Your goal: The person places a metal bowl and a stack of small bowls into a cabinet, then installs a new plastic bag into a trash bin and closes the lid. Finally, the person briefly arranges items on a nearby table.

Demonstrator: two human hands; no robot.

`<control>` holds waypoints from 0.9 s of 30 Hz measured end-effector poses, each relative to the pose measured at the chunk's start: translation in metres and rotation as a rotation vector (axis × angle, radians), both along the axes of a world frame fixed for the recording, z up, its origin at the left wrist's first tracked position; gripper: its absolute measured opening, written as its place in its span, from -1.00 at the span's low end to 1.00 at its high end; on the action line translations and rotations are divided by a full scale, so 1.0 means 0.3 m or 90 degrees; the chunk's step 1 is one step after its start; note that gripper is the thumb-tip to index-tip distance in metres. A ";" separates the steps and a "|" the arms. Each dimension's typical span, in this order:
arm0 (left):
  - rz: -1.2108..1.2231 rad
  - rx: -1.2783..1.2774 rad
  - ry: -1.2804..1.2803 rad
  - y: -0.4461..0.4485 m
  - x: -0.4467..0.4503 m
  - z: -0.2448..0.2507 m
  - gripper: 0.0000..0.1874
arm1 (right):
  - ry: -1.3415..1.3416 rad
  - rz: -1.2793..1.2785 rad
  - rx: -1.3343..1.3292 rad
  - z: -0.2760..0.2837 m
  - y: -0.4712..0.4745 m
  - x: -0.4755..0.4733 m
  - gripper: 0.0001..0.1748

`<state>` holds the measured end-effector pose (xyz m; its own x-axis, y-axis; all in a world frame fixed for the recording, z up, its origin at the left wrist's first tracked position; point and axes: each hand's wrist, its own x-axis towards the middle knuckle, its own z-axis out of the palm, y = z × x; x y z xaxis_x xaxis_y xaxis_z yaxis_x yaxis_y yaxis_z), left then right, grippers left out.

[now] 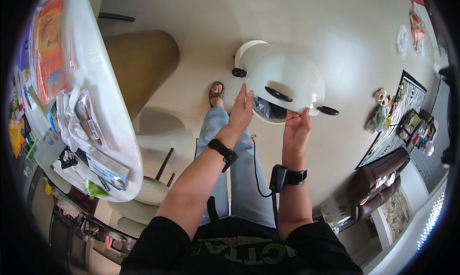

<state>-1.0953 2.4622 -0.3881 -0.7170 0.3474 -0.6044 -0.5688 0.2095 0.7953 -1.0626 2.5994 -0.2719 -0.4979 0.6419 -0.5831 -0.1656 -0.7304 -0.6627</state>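
In front of me a glossy white bin [248,59] stands on the floor under a domed lid [298,66]. The lid has a black handle [279,94] on its curve and a black tab [328,110] by its lower edge. Below the lid's edge an opening shows a dark plastic liner [267,109]. My left hand [240,109] holds the lid's left edge, thumb and fingers upright against it. With my right hand [298,125] I pinch its lower edge near the black tab. The fingertips under the rim are partly hidden.
On the left, a white table [118,131] carries packages, white gloves [73,120] and a box [107,170]. A brown rounded table base [143,66] and chairs [143,199] stand below it. Bags [377,116], a zebra-striped rug [388,138] and a brown leather seat [377,185] lie right.
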 end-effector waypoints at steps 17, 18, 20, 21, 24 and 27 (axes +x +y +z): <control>-0.238 -0.182 0.112 -0.039 -0.077 -0.053 -0.57 | -0.319 0.371 -0.090 0.009 0.074 0.244 -0.53; -0.246 -0.204 0.110 -0.038 -0.077 -0.059 -0.58 | -0.374 0.392 -0.042 -0.011 0.098 0.293 -0.57; -0.232 -0.206 0.146 -0.038 -0.076 -0.088 -0.61 | -0.448 0.321 0.044 -0.083 0.140 0.379 -0.72; -0.242 -0.229 0.143 -0.039 -0.077 -0.108 -0.63 | -0.461 0.248 0.081 -0.126 0.175 0.417 -0.74; -0.224 -0.253 0.150 -0.047 -0.092 -0.166 -0.66 | -0.435 0.147 0.166 -0.277 0.280 0.485 -0.70; -0.223 -0.284 0.110 -0.042 -0.110 -0.179 -0.67 | -0.396 0.220 0.181 -0.417 0.336 0.478 -0.57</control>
<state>-1.1283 2.4497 -0.4418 -0.7069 0.3202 -0.6307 -0.2751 0.6971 0.6621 -0.9191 2.7003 -0.3969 -0.3322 0.6762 -0.6576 0.5058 -0.4608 -0.7293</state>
